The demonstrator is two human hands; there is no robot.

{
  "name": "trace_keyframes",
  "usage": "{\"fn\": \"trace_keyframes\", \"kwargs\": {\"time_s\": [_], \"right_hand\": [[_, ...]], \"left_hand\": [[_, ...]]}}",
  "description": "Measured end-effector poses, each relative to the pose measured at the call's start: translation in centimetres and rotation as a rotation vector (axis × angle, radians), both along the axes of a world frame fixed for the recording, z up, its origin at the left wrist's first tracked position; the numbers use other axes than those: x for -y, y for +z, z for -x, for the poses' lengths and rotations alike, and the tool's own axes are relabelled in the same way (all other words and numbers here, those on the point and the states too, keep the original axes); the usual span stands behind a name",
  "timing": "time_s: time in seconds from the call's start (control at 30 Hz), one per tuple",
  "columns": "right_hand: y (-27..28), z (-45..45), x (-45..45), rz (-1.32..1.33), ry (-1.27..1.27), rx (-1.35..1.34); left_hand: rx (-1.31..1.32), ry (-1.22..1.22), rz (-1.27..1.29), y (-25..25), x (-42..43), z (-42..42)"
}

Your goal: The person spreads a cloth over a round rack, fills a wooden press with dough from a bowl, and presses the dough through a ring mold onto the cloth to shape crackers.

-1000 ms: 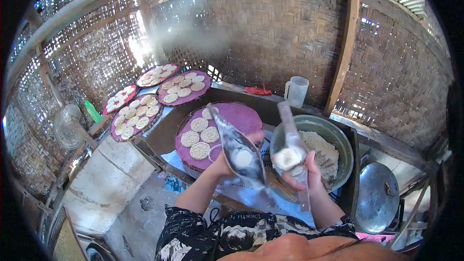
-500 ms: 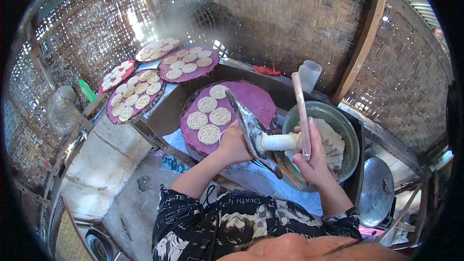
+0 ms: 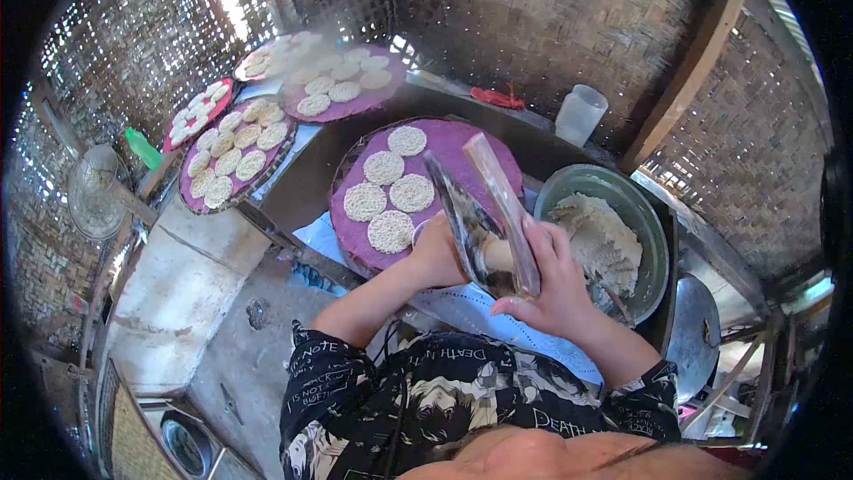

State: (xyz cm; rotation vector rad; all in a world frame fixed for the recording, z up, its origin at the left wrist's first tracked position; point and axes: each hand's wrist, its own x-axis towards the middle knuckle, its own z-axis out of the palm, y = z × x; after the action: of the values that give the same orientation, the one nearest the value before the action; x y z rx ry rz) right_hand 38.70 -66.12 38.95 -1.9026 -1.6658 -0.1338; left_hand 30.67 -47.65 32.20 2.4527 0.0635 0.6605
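Note:
Both hands are on a hand press above the work surface. My left hand (image 3: 440, 253) is closed around the press body, beside its dark, worn wooden board (image 3: 455, 204); the board hides part of the fingers. My right hand (image 3: 560, 280) grips the pale wooden crossbar (image 3: 502, 204) of the plunger. Between board and crossbar a short length of the white plunger (image 3: 498, 255) shows. Left of the press, several round, lacy dough discs (image 3: 391, 231) lie on a purple cloth-covered round tray (image 3: 480, 147). A green basin (image 3: 658, 253) holding pale dough (image 3: 600, 236) stands to the right.
More covered trays with discs, such as a purple one (image 3: 209, 138), stand at the back left, partly behind steam. A translucent plastic container (image 3: 582, 114) and a red plastic bag (image 3: 498, 98) sit along the back ledge. A metal lid (image 3: 697, 329) lies at right.
The crossbar has come closer to the dark board, and less of the white plunger shows. My right hand has moved left with it. The camera view has shifted slightly.

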Motion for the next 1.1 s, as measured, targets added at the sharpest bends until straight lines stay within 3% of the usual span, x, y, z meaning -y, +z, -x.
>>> {"fn": "trace_keyframes", "kwargs": {"time_s": [0.03,0.07,0.1,0.13,0.17,0.23,0.27,0.33,0.4,0.43,0.47,0.57,0.7,0.83,0.87,0.97,1.1], "right_hand": [[0.1,-0.8,-0.9,-0.020,0.039,-0.068],[0.0,-1.8,-1.7,-0.040,0.080,-0.135],[-0.2,-2.4,-2.7,-0.062,0.119,-0.203],[-0.4,-2.4,-3.7,-0.092,0.145,-0.687],[-1.9,-4.0,-3.9,0.131,0.232,-1.016],[-5.5,-8.1,-3.1,0.631,0.382,-1.644],[-5.4,-7.7,-3.2,0.647,0.451,-1.607],[-4.5,-6.6,-3.4,0.682,0.590,-1.535],[-3.5,-5.9,-3.6,0.672,0.552,-1.697],[-3.4,-5.6,-3.5,0.666,0.524,-1.783],[-3.9,-5.8,-3.3,0.707,0.509,-1.761],[-2.7,-7.2,-4.3,0.883,0.689,-1.782],[-2.8,-9.0,-5.1,0.883,0.417,-1.704],[-3.6,-10.2,-6.1,0.927,0.261,-1.663],[-3.8,-10.5,-6.2,0.945,0.220,-1.639],[-3.8,-10.9,-6.2,0.919,0.035,-1.602],[-3.3,-10.7,-6.5,0.928,0.071,-1.554]], "left_hand": [[0.023,-0.003,0.049,-0.2,-0.6,-0.1],[0.155,-0.040,0.302,-0.5,-1.4,-0.1],[0.017,0.015,0.211,0.2,-2.3,0.1],[0.072,0.045,0.300,-0.2,-3.0,-0.2],[0.133,0.077,0.387,-0.6,-3.8,-0.5],[0.004,0.025,0.432,1.2,-4.9,0.4],[-0.063,-0.003,0.459,1.7,-5.6,0.9],[0.101,-0.510,0.780,1.4,-9.1,1.4],[0.489,-0.984,1.408,5.7,-10.9,1.4],[0.658,-1.191,1.587,7.5,-10.4,1.9],[0.639,-1.280,1.355,7.8,-11.2,1.8],[0.623,-1.218,1.279,6.9,-11.6,1.2],[0.588,-0.939,1.544,3.2,-13.0,-0.7],[0.614,-0.953,1.699,-1.3,-14.4,-3.4],[0.614,-0.802,1.773,-1.9,-14.3,-3.7],[0.594,-0.770,1.999,-3.7,-14.5,-4.0],[0.646,-0.684,2.035,-4.5,-13.7,-3.2]]}}
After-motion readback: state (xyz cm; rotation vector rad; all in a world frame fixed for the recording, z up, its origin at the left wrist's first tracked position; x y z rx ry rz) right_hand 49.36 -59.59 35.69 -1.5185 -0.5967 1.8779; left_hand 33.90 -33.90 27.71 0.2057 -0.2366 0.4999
